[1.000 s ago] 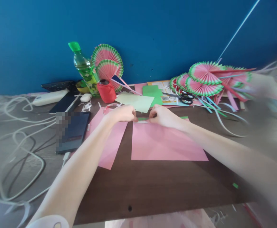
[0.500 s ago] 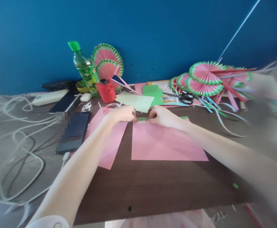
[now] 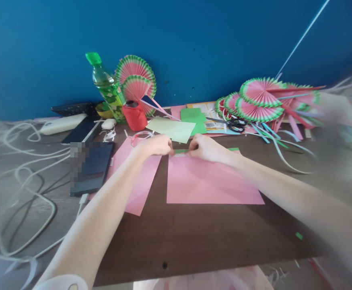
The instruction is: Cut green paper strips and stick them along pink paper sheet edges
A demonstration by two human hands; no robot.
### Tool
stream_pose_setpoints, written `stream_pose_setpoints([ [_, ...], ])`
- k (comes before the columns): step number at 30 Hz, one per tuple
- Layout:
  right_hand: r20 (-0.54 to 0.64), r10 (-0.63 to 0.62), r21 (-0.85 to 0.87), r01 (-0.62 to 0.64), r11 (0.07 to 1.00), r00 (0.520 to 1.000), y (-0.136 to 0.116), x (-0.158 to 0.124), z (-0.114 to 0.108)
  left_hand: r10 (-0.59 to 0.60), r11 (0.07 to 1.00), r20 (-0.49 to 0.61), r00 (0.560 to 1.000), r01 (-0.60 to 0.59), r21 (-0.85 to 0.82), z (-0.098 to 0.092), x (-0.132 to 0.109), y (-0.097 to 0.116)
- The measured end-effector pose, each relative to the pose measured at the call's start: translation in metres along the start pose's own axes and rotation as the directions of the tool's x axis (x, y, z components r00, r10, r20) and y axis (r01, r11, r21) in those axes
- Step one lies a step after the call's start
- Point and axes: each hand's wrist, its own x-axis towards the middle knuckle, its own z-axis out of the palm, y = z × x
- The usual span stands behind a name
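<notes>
A pink sheet [image 3: 212, 185] lies on the dark table, with a narrow green strip [image 3: 233, 149] along its far edge. My left hand [image 3: 161, 145], fingers curled together, presses at the sheet's far left corner. Close to its right, my right hand [image 3: 202, 148] pinches the same far edge, and a short stretch of green shows between the two hands. Fingertips hide the exact paper layers they grip. Another pink sheet [image 3: 142, 181] lies under my left forearm, with a clear tape roll [image 3: 138, 137] at its far end.
Behind the hands are a pale green sheet [image 3: 172, 128], green paper [image 3: 195, 117], scissors [image 3: 236, 125], a red cup-like object [image 3: 135, 117] and a bottle [image 3: 105, 84]. Folded fans [image 3: 262, 98] lie at right. A dark tablet [image 3: 94, 169] and white cables [image 3: 52, 201] are at left.
</notes>
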Motion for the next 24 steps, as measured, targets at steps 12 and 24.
stream_pose_setpoints([
  [12, 0.064, -0.025, -0.015, 0.026, 1.000, 0.998, -0.0002, 0.0014, -0.0036, 0.010, 1.000, 0.012, 1.000, -0.010, -0.003, -0.0003, 0.0005, 0.0006],
  [24, 0.053, 0.032, -0.069, -0.029, 0.997, 0.998, -0.0028, 0.0014, -0.0057, -0.020, 0.999, 0.036, 0.999, 0.019, 0.046, -0.0012, 0.0001, 0.0020],
])
